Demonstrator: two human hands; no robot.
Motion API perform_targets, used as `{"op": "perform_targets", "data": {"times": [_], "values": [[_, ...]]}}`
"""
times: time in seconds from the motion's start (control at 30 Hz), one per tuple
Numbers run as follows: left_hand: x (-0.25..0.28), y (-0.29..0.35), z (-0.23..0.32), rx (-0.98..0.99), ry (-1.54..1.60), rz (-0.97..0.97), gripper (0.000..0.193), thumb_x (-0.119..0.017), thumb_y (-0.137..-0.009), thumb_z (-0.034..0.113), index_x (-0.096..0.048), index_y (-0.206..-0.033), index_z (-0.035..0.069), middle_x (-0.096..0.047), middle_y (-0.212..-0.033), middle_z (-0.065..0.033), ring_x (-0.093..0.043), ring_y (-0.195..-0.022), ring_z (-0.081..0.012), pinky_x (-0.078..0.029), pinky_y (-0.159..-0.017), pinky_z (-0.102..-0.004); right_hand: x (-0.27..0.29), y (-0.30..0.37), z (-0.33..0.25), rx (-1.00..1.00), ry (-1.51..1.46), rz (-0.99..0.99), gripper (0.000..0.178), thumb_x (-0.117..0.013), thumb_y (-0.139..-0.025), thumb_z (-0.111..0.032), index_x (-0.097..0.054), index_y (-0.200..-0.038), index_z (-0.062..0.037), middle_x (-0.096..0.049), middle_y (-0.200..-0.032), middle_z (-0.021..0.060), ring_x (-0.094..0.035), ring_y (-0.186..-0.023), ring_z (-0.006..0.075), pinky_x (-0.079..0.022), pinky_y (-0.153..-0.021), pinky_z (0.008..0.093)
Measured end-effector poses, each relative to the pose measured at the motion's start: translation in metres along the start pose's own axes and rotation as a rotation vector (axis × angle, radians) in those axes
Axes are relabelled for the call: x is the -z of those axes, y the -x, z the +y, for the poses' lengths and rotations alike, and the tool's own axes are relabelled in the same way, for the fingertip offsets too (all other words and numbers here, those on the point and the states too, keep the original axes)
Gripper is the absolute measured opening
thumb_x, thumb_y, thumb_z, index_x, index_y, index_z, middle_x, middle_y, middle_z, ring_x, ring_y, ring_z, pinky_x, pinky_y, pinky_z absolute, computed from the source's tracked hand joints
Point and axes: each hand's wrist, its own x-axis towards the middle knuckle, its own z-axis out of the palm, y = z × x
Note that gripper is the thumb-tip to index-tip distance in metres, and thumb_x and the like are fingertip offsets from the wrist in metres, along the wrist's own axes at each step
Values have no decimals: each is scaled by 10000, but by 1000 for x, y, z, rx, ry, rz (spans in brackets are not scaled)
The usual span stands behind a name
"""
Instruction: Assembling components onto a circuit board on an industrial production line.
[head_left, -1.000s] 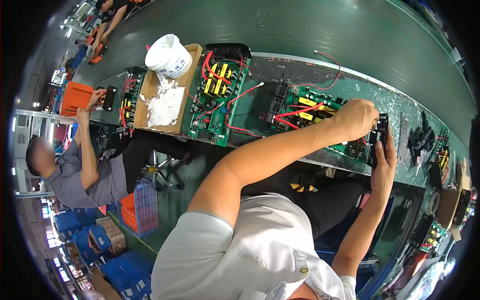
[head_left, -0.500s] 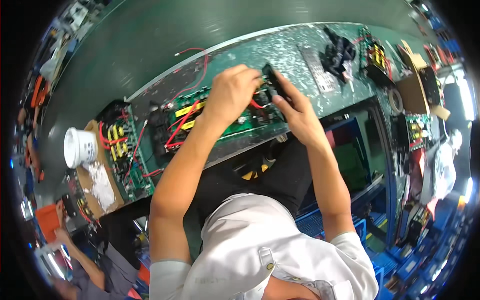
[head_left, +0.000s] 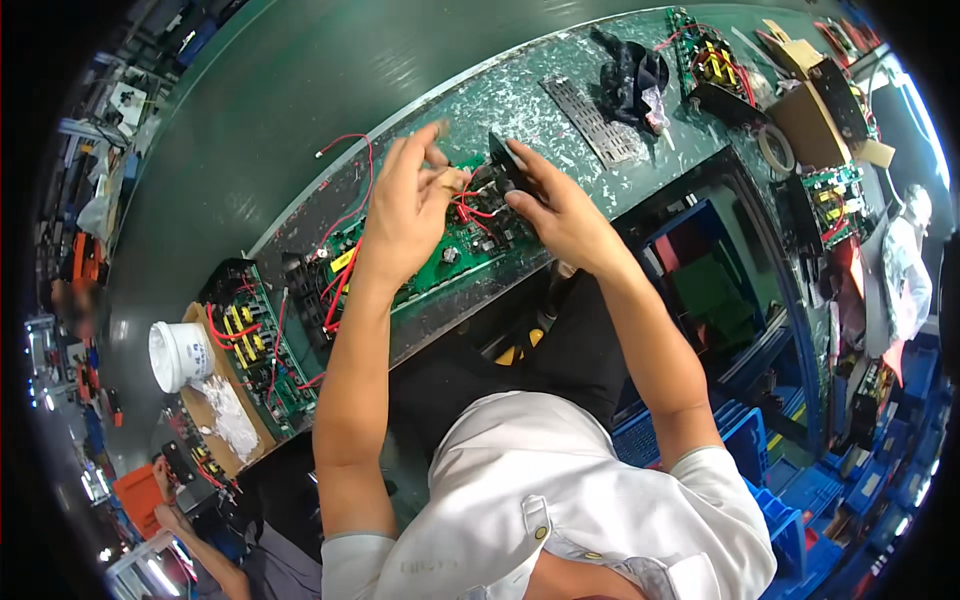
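Observation:
A green circuit board (head_left: 450,257) with red wires and yellow-wrapped parts lies across the bench in front of me. My left hand (head_left: 408,212) is above its middle, fingers apart and slightly blurred, with nothing visible in them. At the board's right end, my right hand (head_left: 562,218) grips a black end panel (head_left: 503,160) between thumb and fingers; the panel stands tilted upright. Red wires (head_left: 475,210) run on the board between the two hands. A long red wire (head_left: 371,170) loops away past the board's far side.
A second board (head_left: 262,345) sits at the left beside a white tub (head_left: 180,355) and a cardboard tray (head_left: 262,425). Beyond my right hand are a slotted metal plate (head_left: 592,120), a black bag (head_left: 632,80) and a tape roll (head_left: 775,150). A co-worker's arm (head_left: 205,545) shows lower left.
My left hand has drawn back leftward from the black panel, and its fingers have spread. The right hand keeps hold of the panel. The whole view has shifted slightly.

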Motion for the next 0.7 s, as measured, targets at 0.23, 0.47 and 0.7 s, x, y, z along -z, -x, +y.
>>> {"op": "perform_targets", "data": {"times": [0.23, 0.47, 0.7], "values": [[-10, 11, 19, -132, -137, -12, 438, -633, -857, -95, -534, -1273, -2, -621, -946, -114, -672, -830, -183, -574, -715, -308, -6, -8, -26, 166, 132, 145, 217, -707, -872, -219, -701, -932, -10, -549, -1319, 229, -525, -1254, 373, -401, -1040, 421], [-14, 15, 14, -320, -345, 55, 388, -643, -814, -112, -592, -1183, -5, -636, -960, -136, -676, -781, -222, -580, -691, -314, -4, -7, -17, 38, 106, 98, 219, -692, -892, -223, -691, -948, -11, -522, -1382, 222, -522, -1263, 363, -401, -1036, 420], [-7, 0, 27, -82, -197, -43, 168, -656, -828, -62, -689, -992, -44, -665, -926, -140, -694, -749, -227, -541, -647, -317, -6, -13, -12, 107, 85, 125, 224, -680, -907, -216, -666, -967, -1, -528, -1376, 222, -530, -1264, 342, -427, -1017, 397]]}}
